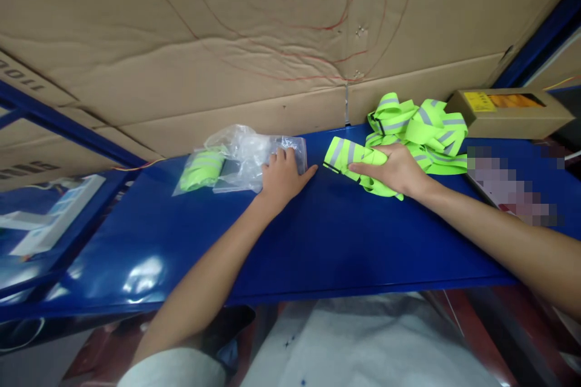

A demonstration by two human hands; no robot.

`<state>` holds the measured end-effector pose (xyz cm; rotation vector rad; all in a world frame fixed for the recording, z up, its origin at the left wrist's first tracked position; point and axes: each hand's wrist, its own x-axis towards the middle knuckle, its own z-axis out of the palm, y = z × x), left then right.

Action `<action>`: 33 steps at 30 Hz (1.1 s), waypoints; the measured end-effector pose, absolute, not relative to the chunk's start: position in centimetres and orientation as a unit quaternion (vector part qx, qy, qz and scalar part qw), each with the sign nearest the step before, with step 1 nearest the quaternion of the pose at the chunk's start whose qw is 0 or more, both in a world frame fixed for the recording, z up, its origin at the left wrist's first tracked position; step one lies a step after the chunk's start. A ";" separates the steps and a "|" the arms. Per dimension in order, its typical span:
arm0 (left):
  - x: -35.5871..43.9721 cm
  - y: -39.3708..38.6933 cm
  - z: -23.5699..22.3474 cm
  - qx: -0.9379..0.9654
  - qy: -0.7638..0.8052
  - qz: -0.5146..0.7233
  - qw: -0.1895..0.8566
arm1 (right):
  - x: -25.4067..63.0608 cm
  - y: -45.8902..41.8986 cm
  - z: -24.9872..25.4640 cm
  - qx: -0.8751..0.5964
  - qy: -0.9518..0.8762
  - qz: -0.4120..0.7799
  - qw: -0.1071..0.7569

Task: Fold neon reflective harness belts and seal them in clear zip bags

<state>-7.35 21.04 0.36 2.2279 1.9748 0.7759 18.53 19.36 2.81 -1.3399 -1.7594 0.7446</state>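
My right hand (399, 170) grips a folded bundle of neon-yellow reflective straps (347, 154), thumb on top, grey stripes and black fittings showing. Behind that hand lies a loose heap of the same straps (436, 124). On the left, my left hand (281, 178) rests on a pile of clear plastic bags (245, 148), its thumb stretched away to the right and its fingertips on the film. At the pile's left end, a bag contains a folded yellow strap (203, 168). A gap of blue shelf separates the two hands.
The blue metal shelf (318, 242) runs beneath everything, backed by a tall cardboard sheet (272, 72). A small cardboard box (512, 115) stands at the back right, with a blurred-out flat item (503, 184) in front. A blue upright (68, 127) borders the left.
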 end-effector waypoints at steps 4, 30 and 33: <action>-7.3 21.0 0.6 0.727 0.643 0.230 0.071 | 18.0 19.1 2.8 -0.532 -0.653 0.371 0.392; -6.8 18.7 2.4 0.652 0.532 0.440 0.315 | 17.3 18.3 2.5 -0.545 -0.614 0.454 0.346; -6.1 17.6 2.5 0.714 0.483 0.469 0.192 | 17.1 18.0 2.5 -0.548 -0.565 0.515 0.340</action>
